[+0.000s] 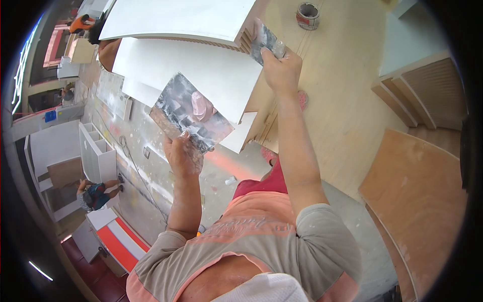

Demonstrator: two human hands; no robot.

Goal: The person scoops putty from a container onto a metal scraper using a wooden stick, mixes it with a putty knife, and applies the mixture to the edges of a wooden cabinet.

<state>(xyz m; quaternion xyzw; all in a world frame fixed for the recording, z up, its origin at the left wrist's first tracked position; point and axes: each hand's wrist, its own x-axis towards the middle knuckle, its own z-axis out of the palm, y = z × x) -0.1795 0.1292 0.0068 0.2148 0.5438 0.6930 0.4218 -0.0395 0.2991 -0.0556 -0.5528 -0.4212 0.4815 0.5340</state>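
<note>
My left hand (184,155) is closed round the lower edge of a square putty board (173,108), its thumb on top. The board's grey face is streaked with white and pink, and a lump of pinkish putty (202,106) sits toward its right side. My right hand (283,70) grips a flat putty scraper (265,39), smeared grey and pink, with the thumb pressed on its face. The scraper's upper end overlaps the ribbed edge (245,41) of a white panel (181,19) in this view. Below it lies a second white surface (201,65).
An open tin (308,16) stands on the pale wooden board (347,95) at the upper right. A ribbed cabinet piece (435,90) and a brown plywood sheet (417,196) are at the right. Far left, one person (95,195) crouches by white shelving (98,156); another (80,23) wears orange.
</note>
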